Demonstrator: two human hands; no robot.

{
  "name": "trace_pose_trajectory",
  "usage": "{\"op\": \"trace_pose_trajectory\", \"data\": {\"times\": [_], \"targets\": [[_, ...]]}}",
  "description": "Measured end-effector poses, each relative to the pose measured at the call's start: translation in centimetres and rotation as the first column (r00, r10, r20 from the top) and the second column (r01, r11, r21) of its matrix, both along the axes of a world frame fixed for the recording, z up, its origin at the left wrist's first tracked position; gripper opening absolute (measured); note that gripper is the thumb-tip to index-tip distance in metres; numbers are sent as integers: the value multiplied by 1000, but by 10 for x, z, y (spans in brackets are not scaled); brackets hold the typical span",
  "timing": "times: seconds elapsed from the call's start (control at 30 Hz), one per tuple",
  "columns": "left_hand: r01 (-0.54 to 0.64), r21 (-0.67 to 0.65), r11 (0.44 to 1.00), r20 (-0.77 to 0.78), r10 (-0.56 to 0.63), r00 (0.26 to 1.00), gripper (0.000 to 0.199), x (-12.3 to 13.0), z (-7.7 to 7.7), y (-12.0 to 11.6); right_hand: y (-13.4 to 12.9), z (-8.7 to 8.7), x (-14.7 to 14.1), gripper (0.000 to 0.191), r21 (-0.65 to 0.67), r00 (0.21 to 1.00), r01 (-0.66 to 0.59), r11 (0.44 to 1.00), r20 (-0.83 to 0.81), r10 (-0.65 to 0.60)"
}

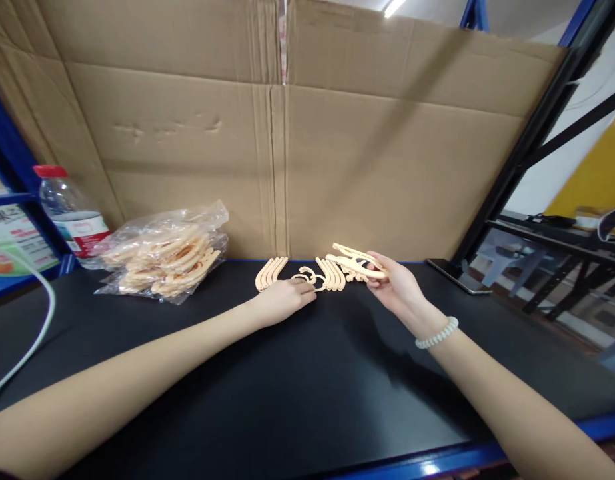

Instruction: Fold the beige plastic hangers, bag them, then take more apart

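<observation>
Small cream plastic hangers [331,273] lie nested in a row on the black tabletop, arms fanned to both sides and curled hooks in the middle. My left hand [287,299] rests over the row, its closed fingers pressing on the hangers near the hooks and hiding part of them. Held in the air at the right, another cream hanger [357,259] is pinched between the thumb and fingers of my right hand [394,283]. Below and behind that one, more cream hanger pieces [356,275] lie on the table, partly covered.
A clear plastic bag [162,253] full of cream hangers lies at the left, beside a red-capped bottle [80,220]. Cardboard [412,167] walls off the back. At the right rear lies a dark flat phone-like object [457,275]. A white cable [44,327] curves along the left.
</observation>
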State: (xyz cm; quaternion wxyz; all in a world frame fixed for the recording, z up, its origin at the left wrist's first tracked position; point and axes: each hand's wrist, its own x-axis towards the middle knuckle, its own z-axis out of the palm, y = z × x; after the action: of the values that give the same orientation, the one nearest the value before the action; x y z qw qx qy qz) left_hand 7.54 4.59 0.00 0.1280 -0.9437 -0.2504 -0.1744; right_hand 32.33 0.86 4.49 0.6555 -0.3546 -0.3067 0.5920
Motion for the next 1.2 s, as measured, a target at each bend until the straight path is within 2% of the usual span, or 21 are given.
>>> {"op": "trace_pose_trajectory", "data": {"times": [0.27,0.47,0.6,0.7,0.8,0.87,0.9,0.93,0.97,1.0,1.03,1.1,1.2], "targets": [[-68,-16,998,23,68,997,21,-9,0,12,-3,4,-2,2,-29,1000,19,999,-20,-19],[-92,-81,992,45,96,994,21,0,2,19,-5,5,-5,5,-43,1000,21,999,-18,-21],[-102,-145,984,123,120,985,21,6,10,21,-6,2,-9,5,-61,1000,23,998,1,-23],[-84,-205,975,227,131,965,14,5,17,5,-8,-3,-14,1,-65,1000,-2,998,28,3],[-81,-308,948,345,190,919,17,2,18,-31,-15,-10,-23,9,-51,996,-73,996,44,76],[-77,-414,907,394,255,883,28,1,14,-61,-24,-16,-32,14,-42,991,-125,991,49,127],[-55,-501,864,416,295,860,32,0,12,-75,-30,-19,-37,16,-29,985,-157,987,62,158],[62,-693,718,480,395,783,35,0,11,-88,-35,-23,-43,18,-11,977,-193,981,84,193],[187,-796,576,521,493,697,41,0,10,-99,-41,-25,-48,21,10,966,-236,972,115,233],[288,-834,470,534,562,632,44,0,9,-108,-47,-28,-53,23,32,948,-287,957,154,279],[346,-844,409,535,616,578,46,-1,10,-114,-52,-29,-58,25,51,924,-342,938,200,326],[399,-839,369,534,698,477,43,-3,13,-119,-59,-31,-63,26,77,868,-436,897,300,396],[475,-783,402,571,769,289,48,-7,16,-114,-61,-31,-63,25,80,794,-486,870,455,402]]}}
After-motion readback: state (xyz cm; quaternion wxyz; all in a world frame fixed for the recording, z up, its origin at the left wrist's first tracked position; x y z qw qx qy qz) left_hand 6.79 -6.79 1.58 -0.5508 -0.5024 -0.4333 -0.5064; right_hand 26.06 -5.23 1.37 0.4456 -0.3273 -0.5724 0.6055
